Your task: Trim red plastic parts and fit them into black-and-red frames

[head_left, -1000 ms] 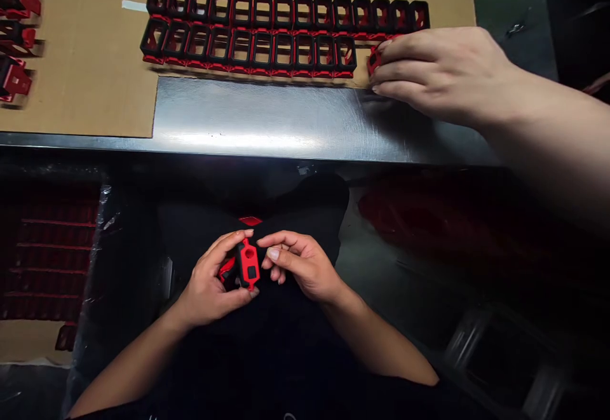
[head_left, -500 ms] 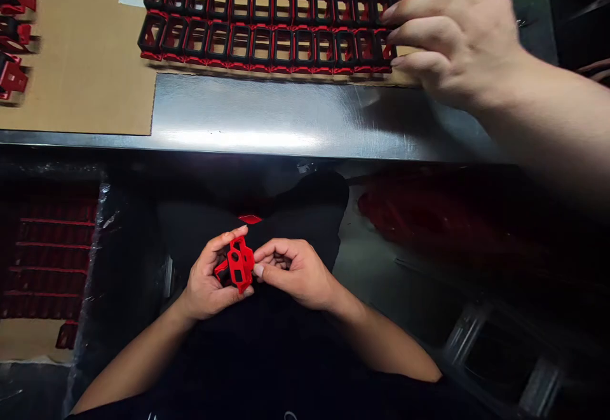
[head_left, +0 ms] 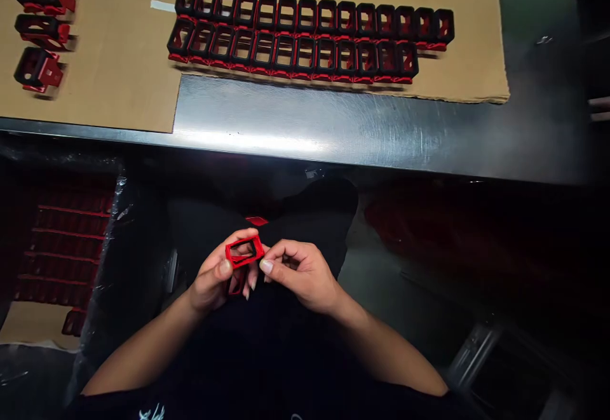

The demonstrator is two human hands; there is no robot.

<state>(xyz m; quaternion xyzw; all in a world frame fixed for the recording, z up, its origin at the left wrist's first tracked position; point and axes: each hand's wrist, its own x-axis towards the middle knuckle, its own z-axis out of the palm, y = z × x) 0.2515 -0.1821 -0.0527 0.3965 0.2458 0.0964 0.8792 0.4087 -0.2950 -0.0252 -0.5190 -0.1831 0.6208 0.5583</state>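
Observation:
My left hand (head_left: 214, 277) and my right hand (head_left: 300, 274) are held together over my lap. Between them is a red rectangular plastic frame (head_left: 244, 251), pinched by the left fingers, with my right thumb against its right end. A darker red-and-black piece (head_left: 236, 281) sits just below it, partly hidden behind my left fingers. I cannot tell whether the two pieces are joined. Far ahead, two long rows of black-and-red frames (head_left: 305, 35) stand on a cardboard sheet (head_left: 105, 99). Neither hand is near them.
The cardboard lies on a steel table (head_left: 305, 121), and several black-and-red parts (head_left: 40, 32) stand at its far left. A plastic-wrapped stack of dark red parts (head_left: 67, 248) is at my lower left. Dim red pieces (head_left: 419, 229) lie to the right.
The co-worker's hand has left the view, and the lower row is longer at its right end. My hands have turned the red part, which now shows its rectangular opening.

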